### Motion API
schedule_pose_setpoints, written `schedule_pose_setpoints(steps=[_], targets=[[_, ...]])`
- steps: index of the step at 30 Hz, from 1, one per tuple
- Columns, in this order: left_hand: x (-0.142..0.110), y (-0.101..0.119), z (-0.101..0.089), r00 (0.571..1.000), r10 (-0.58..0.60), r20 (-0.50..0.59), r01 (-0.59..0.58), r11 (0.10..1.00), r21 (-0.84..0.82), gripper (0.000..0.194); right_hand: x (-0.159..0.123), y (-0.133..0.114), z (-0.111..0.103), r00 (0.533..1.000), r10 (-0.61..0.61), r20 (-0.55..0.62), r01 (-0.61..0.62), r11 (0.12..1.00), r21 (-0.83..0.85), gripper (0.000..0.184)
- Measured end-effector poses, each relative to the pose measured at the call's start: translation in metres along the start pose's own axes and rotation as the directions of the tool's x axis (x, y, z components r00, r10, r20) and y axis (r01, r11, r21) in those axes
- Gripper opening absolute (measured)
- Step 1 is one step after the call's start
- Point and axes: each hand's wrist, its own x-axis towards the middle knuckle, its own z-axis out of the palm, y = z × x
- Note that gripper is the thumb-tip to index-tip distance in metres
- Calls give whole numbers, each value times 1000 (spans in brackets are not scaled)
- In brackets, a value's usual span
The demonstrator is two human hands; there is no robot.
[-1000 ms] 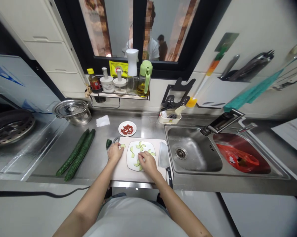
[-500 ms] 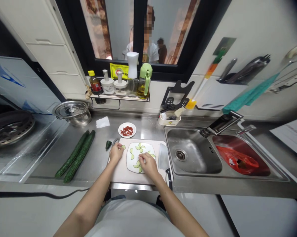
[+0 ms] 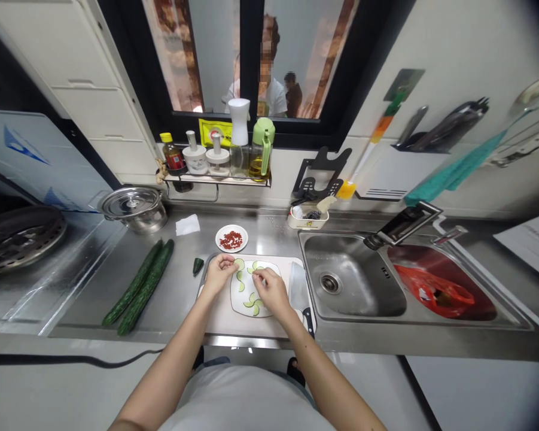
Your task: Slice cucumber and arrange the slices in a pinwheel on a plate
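My left hand (image 3: 221,274) pinches a thin cucumber slice (image 3: 239,263) at the upper left corner of a white square plate (image 3: 238,303). Over the plate's right side, my right hand (image 3: 271,290) has its fingertips pressed together beside some slices; whether they hold one is hidden. Cut cucumber slices (image 3: 252,303) lie on the plate in pinwheel shapes and a curved line. Beneath the plate is a light cutting board (image 3: 222,323). A kitchen knife (image 3: 298,286) rests along the board's right edge, its black handle toward me. A cucumber end (image 3: 198,266) lies left of the board.
Two whole cucumbers (image 3: 143,293) lie on the steel counter at left, near a lidded pot (image 3: 139,209). A small plate of red bits (image 3: 231,239) stands behind the board. At right are the sink (image 3: 354,281) and a red plastic bag (image 3: 435,290). Bottles line a shelf (image 3: 219,178).
My left hand has moved right with the cucumber slice, from the board's left side to the plate's corner. My right hand has shifted slightly up and away from the lower slices.
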Motion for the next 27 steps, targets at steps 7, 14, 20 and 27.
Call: schedule_pose_setpoints(steps=[7, 14, 20, 27], targets=[[-20, 32, 11, 995, 25, 94, -24, 1000, -13, 26, 28, -21, -21, 990, 0, -142, 18, 993, 120, 22], [-27, 42, 17, 988, 47, 149, -44, 999, -28, 27, 41, -28, -21, 998, 35, -43, -24, 972, 235, 23], [-29, 45, 20, 987, 24, 158, -17, 999, -44, 29, 41, -27, -15, 999, 37, -6, -34, 968, 249, 21], [-33, 38, 21, 972, -213, 104, 232, 945, -231, 36, 44, -25, -17, 998, 56, 8, -56, 938, 343, 23]])
